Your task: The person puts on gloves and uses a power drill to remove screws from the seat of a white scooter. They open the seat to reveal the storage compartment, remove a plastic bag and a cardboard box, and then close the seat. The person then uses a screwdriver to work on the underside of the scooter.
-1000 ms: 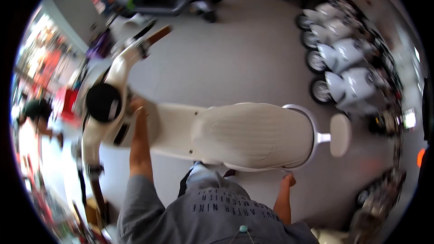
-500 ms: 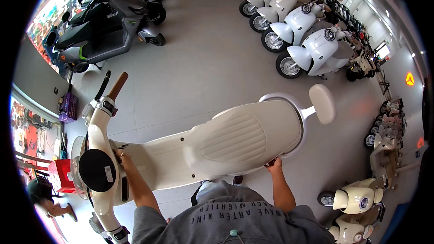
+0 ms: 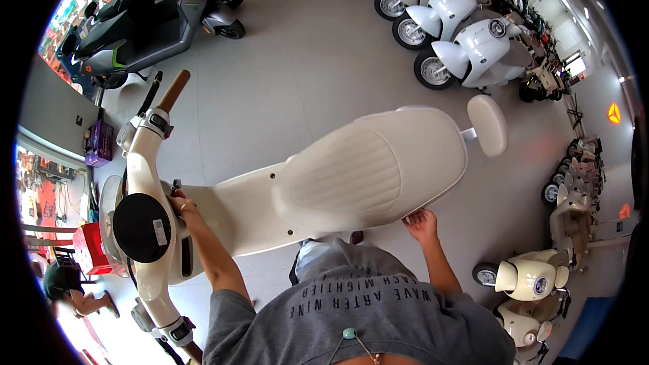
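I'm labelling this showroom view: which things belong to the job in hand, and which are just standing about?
In use:
nearest cream scooter; left hand behind its handlebar
its seat; right hand at the near edge

Standing about:
white scooters, upper right
dark grey scooter, upper left
purple box, left

A dark grey scooter with green trim stands upper left on grey floor tiles; white retro-style scooters line up at upper right. More cream scooters stand lower right. A purple box sits at left, and an orange triangular sign glows at right
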`<state>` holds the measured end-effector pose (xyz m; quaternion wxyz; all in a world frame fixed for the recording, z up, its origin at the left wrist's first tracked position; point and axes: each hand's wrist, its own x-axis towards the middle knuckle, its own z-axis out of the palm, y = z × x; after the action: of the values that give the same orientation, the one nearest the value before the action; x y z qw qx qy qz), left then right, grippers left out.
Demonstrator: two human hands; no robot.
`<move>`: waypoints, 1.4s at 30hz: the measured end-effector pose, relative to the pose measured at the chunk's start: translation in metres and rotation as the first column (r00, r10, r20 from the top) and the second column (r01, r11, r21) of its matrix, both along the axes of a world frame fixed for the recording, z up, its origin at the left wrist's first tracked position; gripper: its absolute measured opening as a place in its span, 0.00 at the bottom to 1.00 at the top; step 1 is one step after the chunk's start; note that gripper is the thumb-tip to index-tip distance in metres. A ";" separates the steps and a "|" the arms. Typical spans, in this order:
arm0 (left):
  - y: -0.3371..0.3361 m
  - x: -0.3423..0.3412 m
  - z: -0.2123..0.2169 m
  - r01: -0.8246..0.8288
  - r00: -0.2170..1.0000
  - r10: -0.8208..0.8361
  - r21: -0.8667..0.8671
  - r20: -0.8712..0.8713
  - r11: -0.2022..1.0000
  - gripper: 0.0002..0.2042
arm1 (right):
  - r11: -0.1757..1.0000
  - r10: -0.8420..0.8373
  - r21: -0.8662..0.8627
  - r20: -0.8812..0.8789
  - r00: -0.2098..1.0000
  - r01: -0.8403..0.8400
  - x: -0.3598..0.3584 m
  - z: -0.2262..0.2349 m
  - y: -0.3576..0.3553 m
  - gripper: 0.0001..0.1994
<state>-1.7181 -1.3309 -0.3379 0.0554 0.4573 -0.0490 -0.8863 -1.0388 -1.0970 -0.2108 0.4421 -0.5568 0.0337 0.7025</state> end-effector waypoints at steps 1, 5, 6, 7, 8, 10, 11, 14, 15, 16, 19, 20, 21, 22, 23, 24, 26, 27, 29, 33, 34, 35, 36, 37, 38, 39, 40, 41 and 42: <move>-0.007 0.002 0.008 0.276 0.961 -0.260 -0.261 0.095 0.925 0.18 | 0.992 0.097 0.093 -0.079 0.992 -0.090 0.000 0.016 -0.025 0.17; -0.002 0.056 0.058 0.642 0.591 -0.804 -0.641 0.063 0.422 0.21 | 0.771 0.599 0.361 -0.128 0.791 -0.525 -0.051 0.099 -0.070 0.13; 0.007 0.089 0.093 0.586 0.411 -0.910 -0.748 -0.056 0.311 0.23 | 0.630 0.729 0.415 -0.025 0.684 -0.656 -0.071 0.114 -0.070 0.13; 0.022 0.141 0.153 0.531 0.197 -0.968 -0.812 -0.157 0.240 0.26 | 0.416 0.829 0.417 0.191 0.525 -0.808 -0.087 0.133 -0.068 0.14; 0.032 0.187 0.224 0.444 -0.028 -0.975 -0.876 -0.221 0.186 0.29 | 0.171 0.859 0.391 0.391 0.331 -0.904 -0.107 0.150 -0.066 0.16; 0.031 0.255 0.311 0.164 -0.234 -0.948 -0.970 -0.217 0.181 0.41 | -0.296 0.875 0.477 0.483 -0.034 -0.828 -0.140 0.164 -0.052 0.18; 0.031 0.282 0.335 0.040 -0.274 -0.926 -0.965 -0.259 0.259 0.44 | -0.384 0.893 0.525 0.419 -0.163 -0.759 -0.157 0.171 -0.049 0.18; -0.102 0.235 0.281 -0.186 -0.090 -0.995 -0.982 0.053 -0.036 0.47 | -0.427 0.898 0.610 0.375 -0.231 -0.668 -0.164 0.163 -0.053 0.20; -0.112 0.242 0.283 -0.119 0.103 -0.994 -0.992 0.029 -0.041 0.45 | -0.456 0.884 0.599 0.388 -0.260 -0.658 -0.158 0.158 -0.052 0.20; -0.122 0.251 0.293 -0.059 0.295 -0.956 -0.998 0.011 -0.029 0.43 | -0.466 0.879 0.604 0.399 -0.262 -0.646 -0.147 0.151 -0.048 0.21; -0.103 0.256 0.310 -0.154 0.494 -0.855 -0.984 -0.158 0.093 0.31 | -0.348 0.933 0.541 0.277 -0.228 -0.766 -0.097 0.118 -0.037 0.18; -0.101 0.263 0.313 -0.148 0.543 -0.836 -0.989 -0.081 0.000 0.33 | -0.300 0.944 0.509 0.278 -0.176 -0.807 -0.075 0.100 -0.033 0.17; -0.078 0.284 0.320 -0.255 0.535 -0.841 -0.964 -0.073 -0.079 0.37 | -0.255 0.950 0.477 0.284 -0.127 -0.841 -0.053 0.083 -0.029 0.16; -0.044 0.302 0.317 -0.271 0.582 -0.807 -0.959 -0.100 -0.077 0.37 | -0.232 0.929 0.325 0.355 -0.109 -0.917 -0.028 0.073 -0.018 0.15; -0.030 0.308 0.323 -0.287 0.599 -0.789 -0.956 -0.135 -0.054 0.36 | -0.199 0.906 0.200 0.411 -0.102 -0.959 -0.008 0.066 -0.010 0.13; -0.012 0.317 0.329 -0.310 0.607 -0.776 -0.950 -0.172 -0.032 0.35 | -0.090 0.921 0.170 0.390 -0.017 -0.981 0.012 0.057 -0.004 0.12; -0.005 0.316 0.328 -0.401 0.641 -0.736 -0.913 -0.216 -0.081 0.32 | 0.062 0.906 0.108 0.410 0.101 -0.992 0.048 0.034 0.008 0.11; -0.002 0.315 0.332 -0.387 0.624 -0.740 -0.922 -0.250 -0.015 0.31 | 0.111 0.884 0.080 0.447 0.135 -0.991 0.064 0.018 0.012 0.11; -0.004 0.310 0.330 -0.402 0.641 -0.729 -0.914 -0.242 -0.049 0.29 | 0.182 0.858 0.042 0.481 0.179 -0.982 0.083 0.007 0.019 0.10; -0.011 0.311 0.331 -0.393 0.659 -0.711 -0.918 -0.245 -0.048 0.27 | 0.233 0.874 0.035 0.430 0.225 -0.972 0.088 0.005 0.020 0.09; -0.014 0.308 0.329 -0.414 0.636 -0.724 -0.910 -0.266 -0.029 0.25 | 0.243 0.880 0.040 0.412 0.238 -0.969 0.085 0.006 0.017 0.09; -0.014 0.305 0.326 -0.422 0.631 -0.719 -0.907 -0.293 0.000 0.24 | 0.235 0.885 0.046 0.403 0.233 -0.971 0.082 0.007 0.014 0.09; -0.015 0.303 0.324 -0.442 0.624 -0.714 -0.897 -0.317 0.012 0.24 | 0.225 0.891 0.050 0.393 0.226 -0.973 0.078 0.006 0.011 0.09; -0.017 0.301 0.322 -0.463 0.617 -0.710 -0.886 -0.341 0.024 0.23 | 0.215 0.898 0.054 0.383 0.219 -0.975 0.073 0.005 0.006 0.08; -0.016 0.300 0.320 -0.477 0.622 -0.704 -0.879 -0.343 0.006 0.22 | 0.201 0.899 0.055 0.385 0.206 -0.978 0.068 0.004 0.002 0.08; -0.019 0.298 0.318 -0.530 0.654 -0.691 -0.838 -0.309 -0.127 0.23 | 0.186 0.902 0.056 0.387 0.193 -0.981 0.061 0.003 -0.002 0.08; -0.023 0.298 0.318 -0.507 0.663 -0.700 -0.847 -0.265 -0.160 0.23 | 0.172 0.904 0.057 0.389 0.180 -0.983 0.053 0.002 -0.007 0.08; -0.024 0.300 0.318 -0.482 0.669 -0.710 -0.856 -0.220 -0.189 0.24 | 0.139 0.904 0.066 0.400 0.154 -0.988 0.045 0.001 -0.011 0.09; -0.026 0.300 0.315 -0.485 0.671 -0.705 -0.855 -0.230 -0.183 0.24 | 0.103 0.904 0.073 0.410 0.124 -0.992 0.037 -0.001 -0.016 0.09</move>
<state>-1.4178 -1.3564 -0.0226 0.2990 -0.1622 -0.7277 -0.5957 -1.0022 -1.1128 -0.2116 -0.0348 -0.4477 -0.5123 0.7321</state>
